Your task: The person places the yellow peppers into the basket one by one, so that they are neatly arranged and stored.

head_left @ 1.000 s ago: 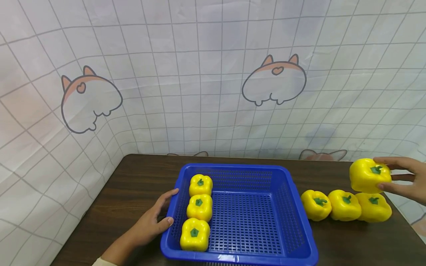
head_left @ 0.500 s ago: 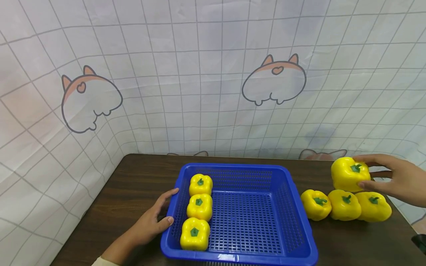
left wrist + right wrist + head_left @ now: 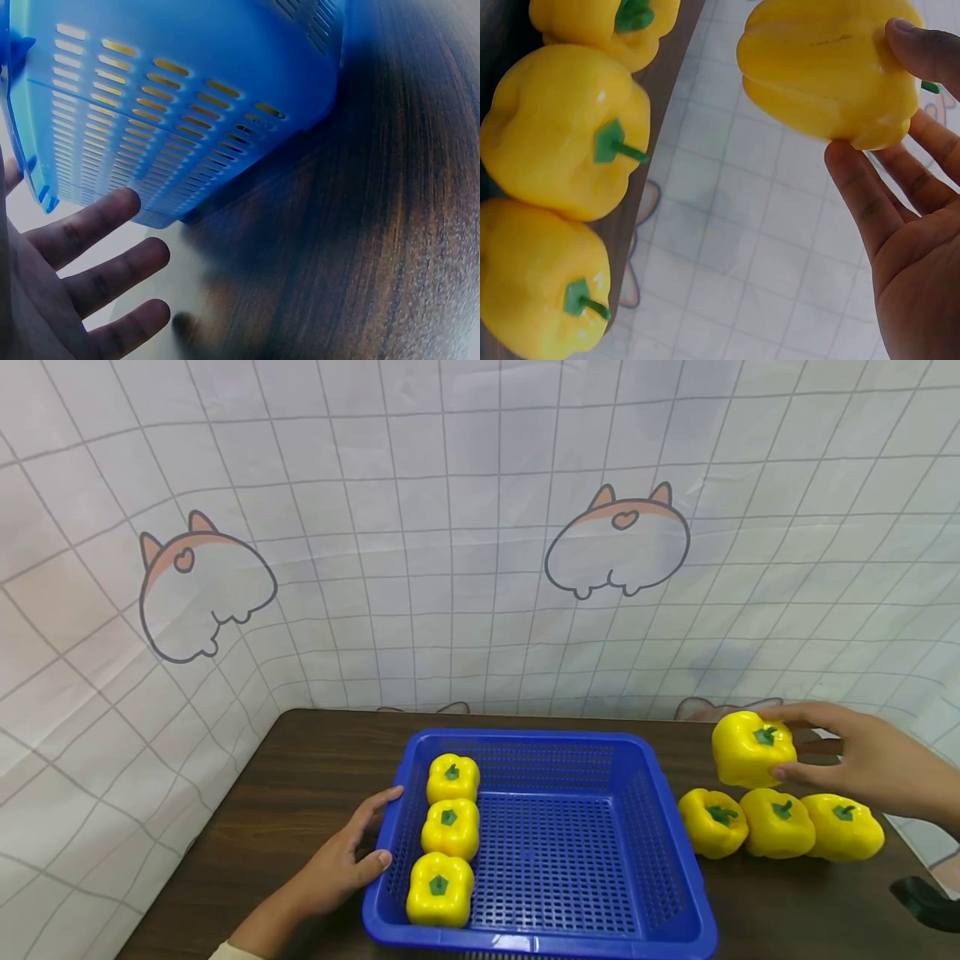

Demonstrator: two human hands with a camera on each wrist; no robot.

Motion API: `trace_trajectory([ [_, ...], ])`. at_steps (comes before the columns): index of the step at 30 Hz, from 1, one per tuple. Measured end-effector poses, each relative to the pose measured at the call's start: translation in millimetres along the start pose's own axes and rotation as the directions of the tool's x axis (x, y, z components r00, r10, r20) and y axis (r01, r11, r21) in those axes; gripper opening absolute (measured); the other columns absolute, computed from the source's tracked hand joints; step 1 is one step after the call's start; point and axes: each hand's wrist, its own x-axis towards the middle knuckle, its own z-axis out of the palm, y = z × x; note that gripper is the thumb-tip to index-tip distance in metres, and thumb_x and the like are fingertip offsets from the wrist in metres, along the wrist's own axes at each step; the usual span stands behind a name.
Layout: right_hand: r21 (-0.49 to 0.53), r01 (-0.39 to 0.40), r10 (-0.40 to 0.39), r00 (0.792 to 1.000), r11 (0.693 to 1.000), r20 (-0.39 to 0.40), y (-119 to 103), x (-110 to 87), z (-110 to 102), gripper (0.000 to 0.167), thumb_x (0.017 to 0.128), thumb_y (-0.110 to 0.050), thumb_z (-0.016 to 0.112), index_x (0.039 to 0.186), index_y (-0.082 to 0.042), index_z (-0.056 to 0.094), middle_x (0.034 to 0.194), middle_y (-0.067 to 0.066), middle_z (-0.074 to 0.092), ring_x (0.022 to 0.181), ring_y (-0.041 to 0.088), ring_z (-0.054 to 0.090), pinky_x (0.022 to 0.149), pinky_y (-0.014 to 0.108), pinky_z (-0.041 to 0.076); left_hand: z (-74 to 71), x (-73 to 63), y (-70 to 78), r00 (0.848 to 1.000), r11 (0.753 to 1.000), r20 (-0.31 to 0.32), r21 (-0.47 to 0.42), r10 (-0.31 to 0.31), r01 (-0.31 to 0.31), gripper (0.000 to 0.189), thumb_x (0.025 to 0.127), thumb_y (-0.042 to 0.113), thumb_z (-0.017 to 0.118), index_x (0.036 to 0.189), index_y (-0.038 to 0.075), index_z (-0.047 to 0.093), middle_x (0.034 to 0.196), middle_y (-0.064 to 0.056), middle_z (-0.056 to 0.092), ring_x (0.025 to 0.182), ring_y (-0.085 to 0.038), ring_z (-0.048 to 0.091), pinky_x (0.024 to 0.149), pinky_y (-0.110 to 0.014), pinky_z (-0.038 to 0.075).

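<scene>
Yellow pepper (image 3: 752,752), pinched aloft between right fingers (image 3: 861,199) and thumb, left fingers (image 3: 105,229) spread loosely at blue basket (image 3: 525,736)

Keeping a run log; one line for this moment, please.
right hand: holds yellow pepper aloft; left hand: at blue basket; inside: three peppers

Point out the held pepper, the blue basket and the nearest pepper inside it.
Held pepper (image 3: 750,754): head view, yellow skin beside its stem.
Blue basket (image 3: 600,946): head view, front rim.
Nearest pepper inside (image 3: 438,885): head view, green stem base.
</scene>
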Motion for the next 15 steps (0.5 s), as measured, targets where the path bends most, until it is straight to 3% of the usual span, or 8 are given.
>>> trace_trajectory([
  [9,0.040,0.057,-0.057,0.998,0.998,-0.005,-13.3,5.6,3.4,0.066,0.090,-0.035,0.081,0.146,-0.015,0.053,0.145,0.025,0.049,0.112,0.053,0.062,0.080,0.061,0.055,-0.5,0.1,2.2,1.000,1.000,-0.002,-0.009,-0.021,0.021,0.069,0.100,0.025,0.058,0.159,0.033,0.025,0.143,-0.025,0.049,0.120,-0.039,0.058,0.081,-0.041,0.060],
  [15,0.067,0.072,-0.073,0.997,0.995,0.013,-22.8,10.1,6.4,0.065,0.091,-0.038,0.079,0.146,-0.015,0.053,0.146,0.024,0.050,0.114,0.052,0.062,0.083,0.061,0.055,-0.9,0.0,3.1,1.000,0.999,0.007,-0.027,-0.028,0.029,0.069,0.100,0.025,0.058,0.160,0.033,0.024,0.143,-0.026,0.049,0.120,-0.040,0.059,0.079,-0.040,0.061],
])
